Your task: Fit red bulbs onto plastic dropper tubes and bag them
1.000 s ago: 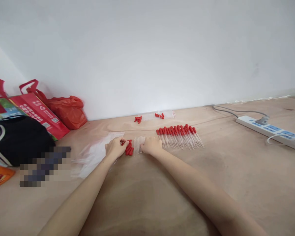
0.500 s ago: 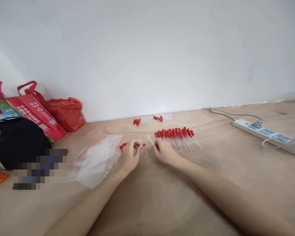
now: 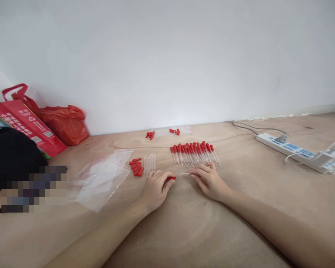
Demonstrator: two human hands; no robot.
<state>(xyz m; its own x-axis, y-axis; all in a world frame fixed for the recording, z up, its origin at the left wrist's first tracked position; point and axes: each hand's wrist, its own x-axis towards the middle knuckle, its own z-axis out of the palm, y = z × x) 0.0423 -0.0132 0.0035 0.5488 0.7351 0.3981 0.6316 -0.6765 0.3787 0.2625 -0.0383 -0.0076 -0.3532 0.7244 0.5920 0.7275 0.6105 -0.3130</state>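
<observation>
My left hand (image 3: 156,189) pinches a red rubber bulb (image 3: 171,178) between thumb and fingers. Facing it across a small gap, my right hand (image 3: 209,182) holds a thin clear tube (image 3: 184,174) whose end points left. Several clear tubes (image 3: 149,164) lie side by side beyond my left hand, with loose red bulbs (image 3: 136,167) at their left. Behind my right hand is a row of droppers (image 3: 194,153), red bulbs at the far end and clear tubes toward me.
Clear plastic bags (image 3: 103,178) lie on the wooden table (image 3: 178,230) at left. Red bags (image 3: 63,124) and a black item (image 3: 13,160) stand farther left. A white power strip (image 3: 293,150) is at right. Small red bulbs (image 3: 174,131) lie by the wall.
Both hands have come nearer to me and rightward, uncovering the loose tubes. The red bulb now shows clearly in my left hand, and the tube in my right hand has turned nearly level.
</observation>
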